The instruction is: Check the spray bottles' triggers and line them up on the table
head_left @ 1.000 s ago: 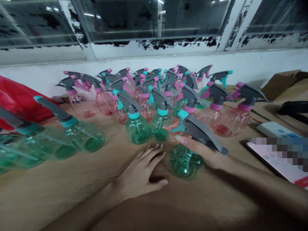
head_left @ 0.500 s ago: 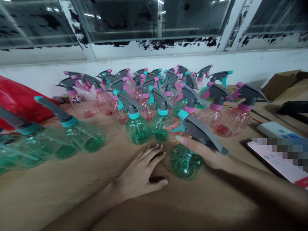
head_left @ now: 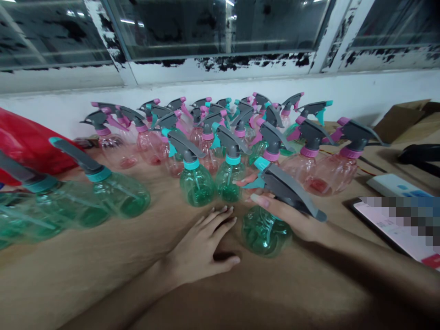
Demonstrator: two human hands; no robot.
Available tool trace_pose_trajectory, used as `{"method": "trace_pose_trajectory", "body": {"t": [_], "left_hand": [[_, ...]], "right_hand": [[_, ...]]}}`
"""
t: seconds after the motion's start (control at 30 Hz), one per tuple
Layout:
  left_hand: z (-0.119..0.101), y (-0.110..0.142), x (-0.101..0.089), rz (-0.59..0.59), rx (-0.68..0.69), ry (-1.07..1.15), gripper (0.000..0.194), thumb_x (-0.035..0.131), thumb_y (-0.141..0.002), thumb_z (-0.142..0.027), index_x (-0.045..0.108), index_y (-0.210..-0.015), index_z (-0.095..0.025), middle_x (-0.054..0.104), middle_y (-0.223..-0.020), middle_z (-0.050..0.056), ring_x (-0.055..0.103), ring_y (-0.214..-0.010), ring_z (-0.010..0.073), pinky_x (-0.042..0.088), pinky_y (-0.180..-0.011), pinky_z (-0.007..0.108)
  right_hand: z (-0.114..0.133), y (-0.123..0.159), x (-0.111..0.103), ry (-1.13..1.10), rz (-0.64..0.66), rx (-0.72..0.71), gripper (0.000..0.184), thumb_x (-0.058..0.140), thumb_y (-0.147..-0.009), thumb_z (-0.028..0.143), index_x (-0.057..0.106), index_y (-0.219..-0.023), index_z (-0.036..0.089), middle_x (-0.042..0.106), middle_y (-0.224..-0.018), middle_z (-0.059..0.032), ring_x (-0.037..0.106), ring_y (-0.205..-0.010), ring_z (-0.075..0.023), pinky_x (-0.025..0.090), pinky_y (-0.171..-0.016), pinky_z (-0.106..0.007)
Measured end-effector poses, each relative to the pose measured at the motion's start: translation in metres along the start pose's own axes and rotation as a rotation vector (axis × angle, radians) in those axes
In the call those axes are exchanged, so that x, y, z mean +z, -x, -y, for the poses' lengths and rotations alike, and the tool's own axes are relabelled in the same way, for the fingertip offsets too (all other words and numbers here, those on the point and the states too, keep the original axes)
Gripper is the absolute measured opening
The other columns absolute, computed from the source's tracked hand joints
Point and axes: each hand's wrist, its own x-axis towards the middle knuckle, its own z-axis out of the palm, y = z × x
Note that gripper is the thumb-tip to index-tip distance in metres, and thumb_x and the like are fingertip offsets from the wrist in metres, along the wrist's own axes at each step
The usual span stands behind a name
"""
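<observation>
The right hand (head_left: 300, 222) grips a green spray bottle (head_left: 264, 236) around its neck, below the gray spray head (head_left: 287, 188), at the near right of the scene. The left hand (head_left: 197, 252) lies open, palm down, on the tabletop (head_left: 113, 279), holding nothing. A neck grip suits this bottle: it is best kept firm but light, the thumb clear of the turquoise trigger (head_left: 254, 182) and the round base level, since the top looks heavy and the two green bottles (head_left: 197, 185) just beyond could be knocked. Thin tubes run down inside several clear bottles. Color looks deeper at the bases, green or pink; whether that is liquid or thicker plastic, I cannot tell. Pink bottles (head_left: 332, 174) stand at far right.
</observation>
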Motion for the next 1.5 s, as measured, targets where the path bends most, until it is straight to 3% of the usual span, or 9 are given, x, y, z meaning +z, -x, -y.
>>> {"method": "trace_pose_trajectory", "body": {"t": [0.33,0.53,0.67,0.8,1.03,1.23,1.3,1.5], "left_hand": [[-0.001,-0.001,-0.001,0.013,0.007,-0.043,0.071,0.059,-0.083,-0.052,0.038,-0.139,-0.013,0.035,-0.148,0.012,0.03,-0.135,0.0293,0.026,-0.109,0.046],[-0.0007,-0.0015,-0.0008,0.012,0.003,-0.033,0.071,0.06,-0.083,-0.051,0.039,-0.139,-0.013,0.035,-0.148,0.012,0.03,-0.135,0.0292,0.026,-0.109,0.045],[-0.001,-0.001,-0.0006,0.012,0.0,-0.03,0.072,0.061,-0.082,-0.051,0.038,-0.139,-0.013,0.034,-0.148,0.012,0.029,-0.136,0.0287,0.026,-0.109,0.046],[-0.0004,-0.0006,0.0007,-0.002,0.004,-0.023,0.072,0.062,-0.082,-0.05,0.038,-0.139,-0.014,0.033,-0.149,0.012,0.029,-0.136,0.0287,0.025,-0.11,0.045],[0.0007,-0.0009,0.0008,0.002,0.008,-0.04,0.072,0.06,-0.083,-0.052,0.039,-0.139,-0.013,0.034,-0.148,0.012,0.029,-0.136,0.0282,0.025,-0.11,0.045],[0.0,-0.0001,0.0009,0.008,-0.002,-0.026,0.071,0.06,-0.083,-0.052,0.039,-0.139,-0.013,0.034,-0.148,0.012,0.029,-0.136,0.0286,0.026,-0.109,0.046],[-0.0009,-0.0001,0.0003,0.012,-0.006,-0.023,0.071,0.06,-0.083,-0.051,0.038,-0.139,-0.014,0.034,-0.148,0.011,0.029,-0.136,0.0287,0.027,-0.109,0.046],[-0.0018,-0.0009,-0.0006,0.018,-0.006,-0.035,0.072,0.061,-0.082,-0.051,0.039,-0.139,-0.014,0.034,-0.148,0.012,0.029,-0.136,0.0293,0.026,-0.109,0.046]], "right_hand": [[-0.0053,0.0023,-0.0011,-0.004,0.007,-0.011,0.034,0.055,-0.089,0.032,0.056,-0.123,0.027,0.067,-0.1,-0.004,0.064,-0.084,-0.0177,0.049,-0.089,-0.039],[-0.0021,-0.0005,-0.0001,0.046,-0.021,-0.068,0.032,0.056,-0.088,0.039,0.059,-0.117,0.028,0.067,-0.107,-0.0037,0.062,-0.103,-0.0217,0.046,-0.095,-0.04],[0.0015,0.0013,-0.0015,0.155,-0.037,-0.022,0.025,0.052,-0.089,0.044,0.066,-0.098,0.025,0.068,-0.086,-0.0026,0.065,-0.08,-0.0195,0.051,-0.078,-0.037],[0.001,0.0023,-0.0014,0.257,-0.17,-0.004,0.026,0.056,-0.085,0.046,0.065,-0.077,0.023,0.064,-0.072,-0.0011,0.062,-0.069,-0.0177,0.05,-0.066,-0.033],[0.0,-0.002,0.0,0.138,-0.033,-0.005,0.028,0.053,-0.088,0.045,0.064,-0.106,0.026,0.062,-0.066,0.0005,0.061,-0.065,-0.0187,0.05,-0.068,-0.037],[0.0001,-0.0037,-0.0001,0.078,-0.092,-0.109,0.037,0.059,-0.086,0.038,0.056,-0.122,0.029,0.067,-0.103,-0.0035,0.063,-0.096,-0.0211,0.047,-0.089,-0.039],[0.0004,-0.0043,0.0001,0.075,-0.088,-0.128,0.038,0.059,-0.086,0.035,0.055,-0.124,0.029,0.067,-0.106,-0.0035,0.062,-0.103,-0.0213,0.044,-0.094,-0.04],[0.0035,-0.0036,0.0012,0.097,-0.088,-0.088,0.035,0.058,-0.087,0.037,0.058,-0.12,0.027,0.07,-0.098,-0.0044,0.066,-0.088,-0.0215,0.051,-0.08,-0.039]]}}
